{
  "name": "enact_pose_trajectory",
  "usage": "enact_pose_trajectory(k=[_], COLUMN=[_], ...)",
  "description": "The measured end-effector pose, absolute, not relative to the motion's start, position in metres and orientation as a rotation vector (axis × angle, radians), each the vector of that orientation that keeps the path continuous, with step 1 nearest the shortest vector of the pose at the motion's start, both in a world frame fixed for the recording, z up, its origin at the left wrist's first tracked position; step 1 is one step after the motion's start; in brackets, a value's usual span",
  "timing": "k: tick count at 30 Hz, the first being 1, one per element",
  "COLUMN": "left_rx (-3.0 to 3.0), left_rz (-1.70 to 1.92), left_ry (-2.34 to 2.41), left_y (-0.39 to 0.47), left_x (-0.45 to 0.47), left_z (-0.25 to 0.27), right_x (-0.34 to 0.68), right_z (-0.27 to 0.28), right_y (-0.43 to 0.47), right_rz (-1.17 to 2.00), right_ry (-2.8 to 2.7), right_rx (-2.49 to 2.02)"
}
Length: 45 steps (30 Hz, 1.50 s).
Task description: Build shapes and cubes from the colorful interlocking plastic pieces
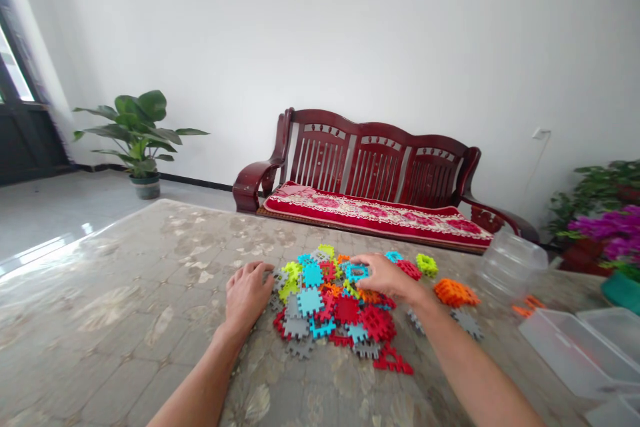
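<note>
bare left hand (247, 295), bare right hand (387, 276), bare forearms (206, 372) tapering to bare wrists (416, 291)

Lower centre: interlocking pieces (347, 309), matt-looking plastic | lower right: bin (565, 355), smooth translucent plastic | mid-frame: bench (379, 160), glossy wood; seat cover (375, 211), patterned cloth | left edge: floor (47, 210), glossy | top: wall (280, 33), smooth, matt

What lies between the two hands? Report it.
In the head view, a heap of colourful toothed pieces lies between the left hand and right hand.

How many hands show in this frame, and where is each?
2: the left hand at the left edge of the pile of notched pieces, the right hand at its right side.
</note>
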<state>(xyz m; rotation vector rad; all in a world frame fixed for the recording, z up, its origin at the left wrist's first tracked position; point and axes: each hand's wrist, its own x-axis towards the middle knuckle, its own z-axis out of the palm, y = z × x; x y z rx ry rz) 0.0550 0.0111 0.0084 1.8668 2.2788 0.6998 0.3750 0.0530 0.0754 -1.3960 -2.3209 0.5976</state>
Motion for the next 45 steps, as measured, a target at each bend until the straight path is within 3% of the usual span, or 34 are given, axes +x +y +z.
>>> enact_pose_trajectory(k=[7, 13, 45], left_rx=[1.862, 1.864, 1.861], left_rz=[0.683, 0.686, 0.671], left_ry=[2.28, 2.288, 2.282], left_y=[0.011, 0.013, 0.012], left_x=[0.055, 0.055, 0.055], left_z=[0.009, 0.008, 0.01], right_x=[0.457, 0.507, 0.523], right_z=[0.101, 0.079, 0.041], right_y=[0.113, 0.145, 0.14], right_rz=[0.599, 0.713, 1.005], right_ry=[-1.93, -1.92, -1.777], right_rx=[-1.426, -1.582, -1.52])
